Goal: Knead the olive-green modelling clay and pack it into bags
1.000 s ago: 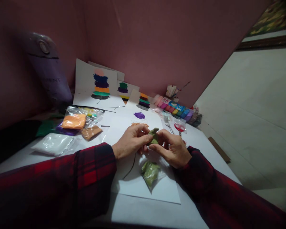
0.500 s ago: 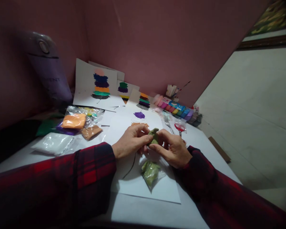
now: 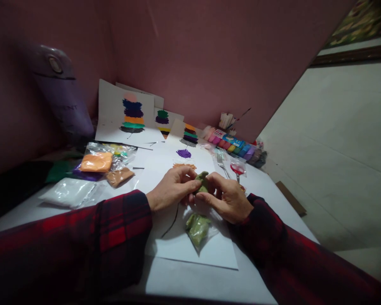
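Observation:
Both hands meet over a white sheet of paper (image 3: 209,250) on the table. My left hand (image 3: 173,188) and my right hand (image 3: 227,197) pinch a small lump of olive-green clay (image 3: 203,180) between their fingertips. Just below them lies a clear plastic bag of the same green clay (image 3: 197,228) on the paper. A thin dark line (image 3: 172,222) is drawn on the sheet under my left wrist. Purple (image 3: 184,153) and orange (image 3: 184,166) clay patches sit on the paper beyond my hands.
Bags of orange (image 3: 97,162), brown (image 3: 120,176) and white (image 3: 68,192) clay lie at the left. A fork (image 3: 222,163), a red-filled bag (image 3: 238,168) and a pack of coloured clay sticks (image 3: 236,148) lie at the right. Finished clay pictures (image 3: 130,114) lean on the wall.
Both hands stay pinched on the green lump, kneading it slightly. The view has shifted a little, so everything sits slightly further left.

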